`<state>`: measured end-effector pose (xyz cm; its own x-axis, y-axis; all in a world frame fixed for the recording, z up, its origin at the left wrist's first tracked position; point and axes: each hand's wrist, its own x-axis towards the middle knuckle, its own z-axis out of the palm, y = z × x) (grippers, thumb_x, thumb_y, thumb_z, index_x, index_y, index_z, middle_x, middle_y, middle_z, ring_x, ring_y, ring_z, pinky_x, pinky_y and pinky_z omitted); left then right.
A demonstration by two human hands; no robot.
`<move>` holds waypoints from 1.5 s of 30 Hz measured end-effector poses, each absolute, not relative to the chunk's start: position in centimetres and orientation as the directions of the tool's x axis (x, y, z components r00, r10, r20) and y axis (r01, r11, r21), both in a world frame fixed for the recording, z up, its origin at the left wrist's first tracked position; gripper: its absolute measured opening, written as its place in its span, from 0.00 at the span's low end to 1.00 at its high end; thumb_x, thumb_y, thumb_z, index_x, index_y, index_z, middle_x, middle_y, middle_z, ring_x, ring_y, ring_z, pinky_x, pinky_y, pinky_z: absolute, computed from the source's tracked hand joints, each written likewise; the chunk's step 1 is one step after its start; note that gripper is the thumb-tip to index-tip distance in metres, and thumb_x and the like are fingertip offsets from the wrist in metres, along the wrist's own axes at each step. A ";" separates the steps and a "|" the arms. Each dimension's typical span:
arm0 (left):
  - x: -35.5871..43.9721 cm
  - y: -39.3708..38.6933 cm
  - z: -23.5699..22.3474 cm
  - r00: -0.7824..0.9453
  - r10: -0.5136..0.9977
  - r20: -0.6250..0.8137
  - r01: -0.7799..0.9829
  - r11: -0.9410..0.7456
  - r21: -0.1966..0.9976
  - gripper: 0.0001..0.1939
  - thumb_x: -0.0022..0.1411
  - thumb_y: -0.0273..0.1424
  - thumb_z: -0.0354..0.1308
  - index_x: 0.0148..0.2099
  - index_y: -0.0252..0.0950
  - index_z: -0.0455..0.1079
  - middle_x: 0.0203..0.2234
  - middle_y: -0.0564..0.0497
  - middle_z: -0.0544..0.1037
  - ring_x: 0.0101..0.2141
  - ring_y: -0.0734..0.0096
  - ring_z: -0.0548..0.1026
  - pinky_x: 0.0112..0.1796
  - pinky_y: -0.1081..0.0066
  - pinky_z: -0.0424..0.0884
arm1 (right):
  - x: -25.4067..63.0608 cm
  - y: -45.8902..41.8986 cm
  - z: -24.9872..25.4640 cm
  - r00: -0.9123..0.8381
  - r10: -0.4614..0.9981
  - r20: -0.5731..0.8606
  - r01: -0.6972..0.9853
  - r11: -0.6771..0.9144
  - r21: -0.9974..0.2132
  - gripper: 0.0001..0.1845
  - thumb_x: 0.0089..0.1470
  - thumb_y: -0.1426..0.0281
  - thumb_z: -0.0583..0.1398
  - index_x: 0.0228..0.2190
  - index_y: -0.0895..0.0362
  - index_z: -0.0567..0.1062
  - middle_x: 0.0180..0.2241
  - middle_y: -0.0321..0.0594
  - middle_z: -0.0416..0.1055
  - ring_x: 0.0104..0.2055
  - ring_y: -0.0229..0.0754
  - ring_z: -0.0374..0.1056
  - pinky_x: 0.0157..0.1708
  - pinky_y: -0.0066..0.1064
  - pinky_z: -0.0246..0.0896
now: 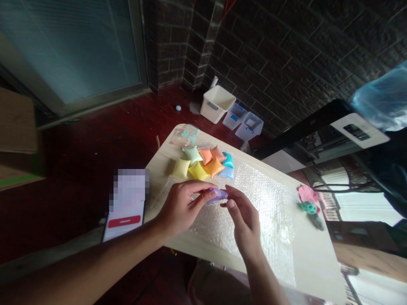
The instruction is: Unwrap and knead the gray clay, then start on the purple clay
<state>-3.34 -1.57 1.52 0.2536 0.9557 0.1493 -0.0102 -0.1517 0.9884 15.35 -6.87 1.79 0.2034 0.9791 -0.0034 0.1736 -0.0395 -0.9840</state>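
A small purple pillow-shaped packet is held just above the table between my two hands. My left hand pinches its left end between thumb and fingers. At the packet's right end, my right hand has its fingers and thumb curled around the edge; the exact contact is partly hidden. Just beyond my hands lie several similar packets, among them a yellow packet, an orange packet, a pale green packet and a light blue packet. Clear bubble wrap spreads under my hands.
The light wooden table carries pink modelling clay and a green lump at its right end. A clear bag lies at the far corner. A phone stands left. A white bin and clear boxes sit on the floor.
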 end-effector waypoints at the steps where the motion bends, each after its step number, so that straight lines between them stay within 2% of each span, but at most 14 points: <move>1: -3.3 -1.7 1.6 0.266 0.951 0.154 0.003 -0.161 0.987 0.10 0.70 0.35 0.65 0.48 0.38 0.84 0.43 0.46 0.88 0.43 0.62 0.85 0.48 0.66 0.79 | 15.2 -6.9 1.8 0.183 0.983 -0.016 0.125 -0.039 -0.991 0.20 0.61 0.59 0.69 0.53 0.51 0.82 0.51 0.47 0.82 0.51 0.51 0.78 0.51 0.41 0.74; 4: -3.0 -1.9 1.7 0.297 0.949 0.107 -0.001 -0.112 0.994 0.09 0.69 0.36 0.65 0.45 0.38 0.85 0.41 0.46 0.88 0.42 0.61 0.85 0.46 0.66 0.79 | 14.6 -7.1 1.8 0.128 0.991 -0.048 0.055 -0.056 -0.997 0.18 0.59 0.63 0.72 0.50 0.51 0.84 0.48 0.46 0.84 0.49 0.52 0.80 0.51 0.44 0.75; 8: -2.7 -1.9 1.2 0.311 0.950 0.009 -0.076 0.016 0.997 0.14 0.71 0.41 0.62 0.48 0.36 0.81 0.43 0.45 0.86 0.43 0.61 0.84 0.44 0.66 0.79 | 14.4 -6.9 1.6 0.153 0.984 -0.088 -0.022 -0.086 -0.996 0.11 0.57 0.64 0.73 0.41 0.54 0.87 0.34 0.42 0.84 0.34 0.44 0.78 0.37 0.36 0.76; 11: -2.7 -1.6 0.9 0.323 0.941 -0.103 -0.126 0.151 0.980 0.19 0.72 0.45 0.59 0.53 0.36 0.75 0.47 0.43 0.83 0.45 0.61 0.82 0.43 0.65 0.79 | 14.9 -6.4 1.6 0.250 0.953 -0.169 -0.187 -0.124 -0.974 0.11 0.55 0.61 0.74 0.35 0.55 0.87 0.31 0.39 0.82 0.29 0.39 0.74 0.30 0.31 0.74; 14: -2.6 -1.5 0.8 0.435 0.879 -0.197 -0.154 0.288 0.945 0.17 0.68 0.44 0.62 0.48 0.34 0.74 0.44 0.43 0.82 0.40 0.61 0.81 0.40 0.64 0.79 | 15.5 -5.9 1.7 0.321 0.913 -0.251 -0.370 -0.123 -0.921 0.11 0.51 0.62 0.76 0.31 0.55 0.85 0.30 0.37 0.81 0.29 0.38 0.75 0.31 0.29 0.76; 18: -2.3 -1.7 0.9 0.532 0.821 -0.208 -0.247 0.386 0.889 0.14 0.65 0.40 0.64 0.43 0.33 0.74 0.38 0.45 0.80 0.39 0.62 0.80 0.41 0.64 0.79 | 15.6 -5.7 1.7 0.347 0.887 -0.305 -0.478 -0.113 -0.871 0.11 0.48 0.66 0.77 0.30 0.56 0.84 0.30 0.36 0.81 0.30 0.38 0.77 0.35 0.29 0.79; 21: -2.0 -1.8 0.8 0.488 0.853 -0.186 -0.280 0.355 0.892 0.12 0.65 0.37 0.65 0.44 0.33 0.75 0.35 0.47 0.81 0.35 0.67 0.80 0.41 0.65 0.79 | 15.4 -5.7 1.7 0.353 0.879 -0.322 -0.496 -0.116 -0.861 0.11 0.47 0.67 0.77 0.30 0.56 0.84 0.31 0.37 0.82 0.32 0.37 0.78 0.38 0.28 0.80; 23: -2.0 -1.8 0.6 0.440 0.884 -0.156 -0.282 0.301 0.911 0.11 0.66 0.36 0.65 0.44 0.32 0.75 0.33 0.48 0.81 0.33 0.69 0.80 0.41 0.66 0.78 | 15.3 -5.7 1.7 0.353 0.875 -0.332 -0.492 -0.128 -0.861 0.11 0.47 0.67 0.77 0.32 0.56 0.84 0.29 0.36 0.81 0.30 0.37 0.77 0.35 0.27 0.79; 27: -2.1 -2.0 0.3 0.312 0.947 -0.077 -0.273 0.167 0.948 0.12 0.66 0.34 0.65 0.48 0.35 0.72 0.36 0.48 0.82 0.34 0.68 0.82 0.40 0.66 0.80 | 15.3 -5.6 1.5 0.340 0.876 -0.343 -0.457 -0.165 -0.874 0.21 0.48 0.67 0.76 0.45 0.56 0.84 0.30 0.36 0.81 0.27 0.36 0.76 0.29 0.26 0.77; 30: -2.3 -2.2 0.2 0.207 0.977 0.054 -0.165 -0.020 0.986 0.10 0.66 0.30 0.65 0.46 0.38 0.68 0.38 0.50 0.81 0.37 0.67 0.83 0.40 0.68 0.80 | 15.2 -5.6 1.1 0.347 0.880 -0.324 -0.449 -0.147 -0.881 0.22 0.49 0.68 0.76 0.46 0.56 0.83 0.30 0.35 0.81 0.27 0.35 0.76 0.33 0.27 0.79; 33: -2.7 -2.2 0.2 0.221 0.963 0.154 0.005 -0.159 0.987 0.04 0.67 0.28 0.63 0.43 0.38 0.71 0.39 0.49 0.81 0.37 0.69 0.82 0.38 0.70 0.80 | 14.8 -5.6 0.8 0.349 0.879 -0.324 -0.480 -0.129 -0.868 0.19 0.48 0.69 0.77 0.42 0.55 0.83 0.31 0.34 0.81 0.29 0.35 0.77 0.38 0.27 0.80; 38: -2.9 -1.8 0.3 0.194 0.969 0.152 0.040 -0.163 0.986 0.07 0.67 0.29 0.63 0.48 0.36 0.77 0.44 0.45 0.83 0.35 0.68 0.82 0.36 0.70 0.81 | 14.3 -5.8 1.0 0.318 0.889 -0.328 -0.486 -0.144 -0.862 0.17 0.47 0.70 0.77 0.40 0.55 0.83 0.33 0.35 0.82 0.30 0.37 0.79 0.37 0.29 0.80; 43: -2.8 -2.0 0.5 0.234 0.968 0.092 -0.098 -0.070 0.993 0.13 0.69 0.34 0.63 0.53 0.35 0.77 0.47 0.42 0.83 0.38 0.65 0.83 0.40 0.66 0.82 | 14.5 -5.7 1.0 0.193 0.902 -0.387 -0.518 -0.241 -0.820 0.16 0.51 0.68 0.75 0.42 0.57 0.82 0.31 0.40 0.83 0.32 0.40 0.80 0.36 0.26 0.78; 45: -2.8 -2.2 0.9 0.238 0.966 0.101 -0.134 -0.070 0.988 0.18 0.69 0.36 0.64 0.58 0.36 0.74 0.51 0.40 0.82 0.43 0.61 0.83 0.44 0.63 0.82 | 14.5 -5.7 0.9 0.139 0.887 -0.440 -0.577 -0.289 -0.764 0.14 0.51 0.68 0.74 0.40 0.58 0.83 0.32 0.41 0.83 0.32 0.39 0.79 0.34 0.25 0.76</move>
